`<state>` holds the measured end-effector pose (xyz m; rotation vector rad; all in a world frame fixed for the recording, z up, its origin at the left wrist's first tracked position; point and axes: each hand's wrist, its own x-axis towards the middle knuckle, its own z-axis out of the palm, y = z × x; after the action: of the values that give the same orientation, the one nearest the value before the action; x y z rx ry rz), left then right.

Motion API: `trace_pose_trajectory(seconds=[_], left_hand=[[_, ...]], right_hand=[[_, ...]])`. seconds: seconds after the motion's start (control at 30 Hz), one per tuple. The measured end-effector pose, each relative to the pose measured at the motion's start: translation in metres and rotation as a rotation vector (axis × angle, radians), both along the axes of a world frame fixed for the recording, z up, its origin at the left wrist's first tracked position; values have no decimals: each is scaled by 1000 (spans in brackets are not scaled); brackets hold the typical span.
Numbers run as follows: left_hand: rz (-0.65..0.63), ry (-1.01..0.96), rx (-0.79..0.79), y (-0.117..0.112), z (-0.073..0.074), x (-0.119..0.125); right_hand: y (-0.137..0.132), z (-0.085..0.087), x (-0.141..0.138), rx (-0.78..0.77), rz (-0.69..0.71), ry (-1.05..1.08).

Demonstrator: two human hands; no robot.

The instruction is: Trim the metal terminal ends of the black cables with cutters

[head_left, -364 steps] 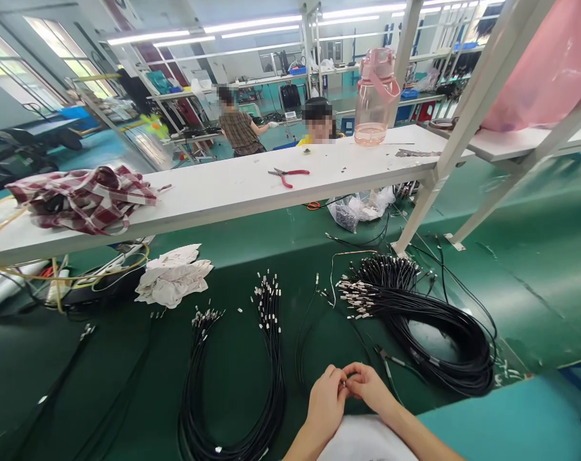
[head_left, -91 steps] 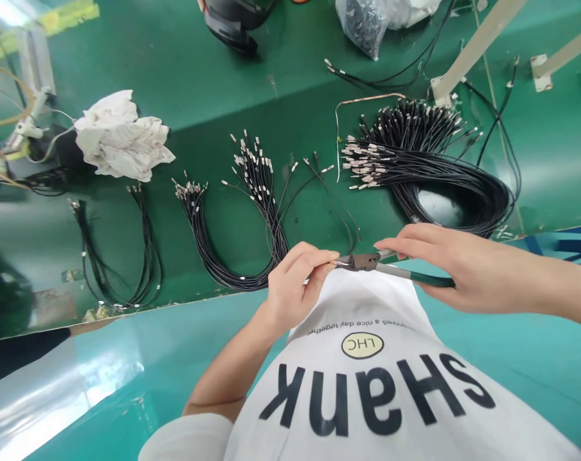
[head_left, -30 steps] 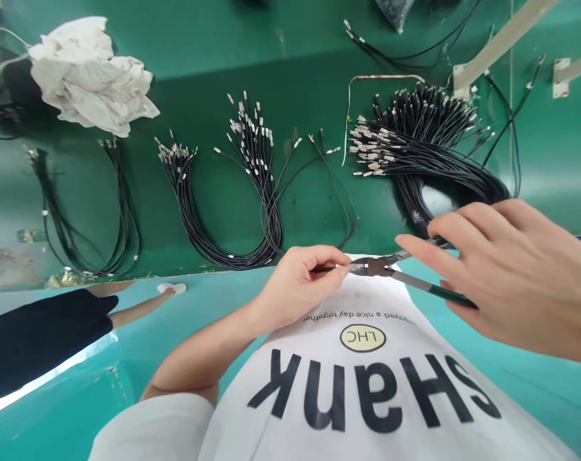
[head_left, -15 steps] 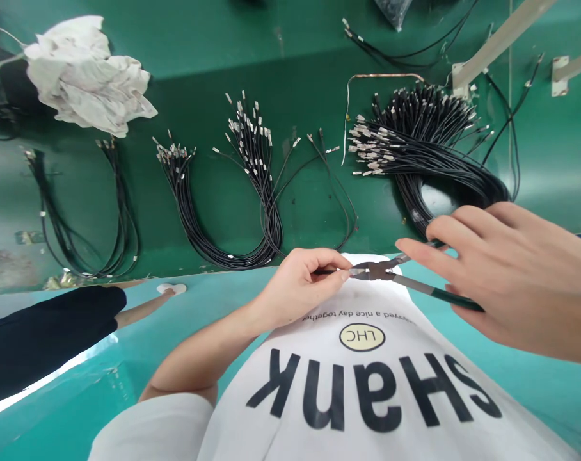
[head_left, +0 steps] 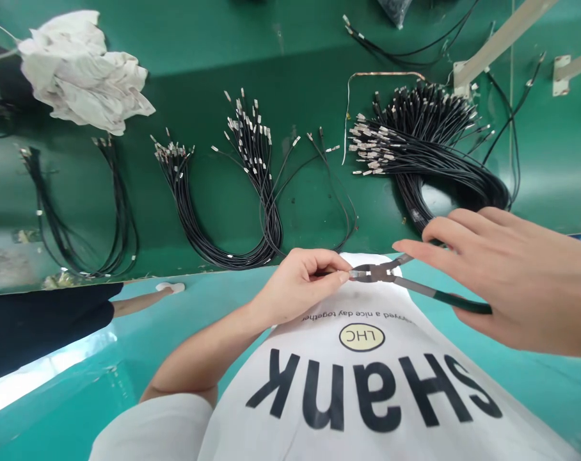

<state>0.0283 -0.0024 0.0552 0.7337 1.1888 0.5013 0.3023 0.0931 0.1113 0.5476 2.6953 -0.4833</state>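
While the left hand (head_left: 310, 282) pinches a thin black cable (head_left: 323, 273) between thumb and forefinger, the right hand (head_left: 506, 275) grips the handles of a pair of pliers (head_left: 379, 272), whose nose meets a small metal end (head_left: 355, 274) at the left fingertips. The hands are apart from each other, bridged only by the tool. The handles stand spread; whether the jaws bear on the metal or merely straddle it cannot be told, the contact being too small to make out.

Finding one, pinch hazard: the left thumb and forefinger sit just beside the jaw tips, so a squeeze with the nose slightly too far forward could, in my judgement, catch skin.

Finding two, misplacement: only a short stub projects from the fingers; should the cable roll in that pinch, the jaws could bite askew and bend or crush the metal.

Finding three, dropping: the work is held before the white shirt (head_left: 358, 384), off the edge of the green bench (head_left: 310, 205) (no surface appears to support it), so a slackened pinch could let it fall.

Finding four, snagging: the U-shaped cable bundle (head_left: 223, 246) lies near the left hand, and the held cable's further run is hidden; if they cross, a sharp tug could drag both.
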Motion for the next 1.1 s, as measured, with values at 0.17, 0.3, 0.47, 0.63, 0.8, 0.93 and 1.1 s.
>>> trace_pose_trajectory(seconds=[0.17,0.3,0.47,0.63,0.8,0.93,1.1], left_hand=[[0,-11,2,2,0,-1],[8,-18,1,1,-2,0],[33,-30,2,-1,-3,1],[34,5,40,-2,-4,1],[41,32,63,-1,-4,5],[53,81,98,-2,-4,8],[68,93,80,-3,-6,10]], right_hand=[[1,0,-1,7,3,-5],[2,-1,-1,-13,7,-20],[-2,0,-1,53,27,-40],[-9,3,-3,162,89,-12],[-13,5,-6,225,97,-16],[-15,6,-7,271,138,-40],[-16,8,-6,292,173,-44]])
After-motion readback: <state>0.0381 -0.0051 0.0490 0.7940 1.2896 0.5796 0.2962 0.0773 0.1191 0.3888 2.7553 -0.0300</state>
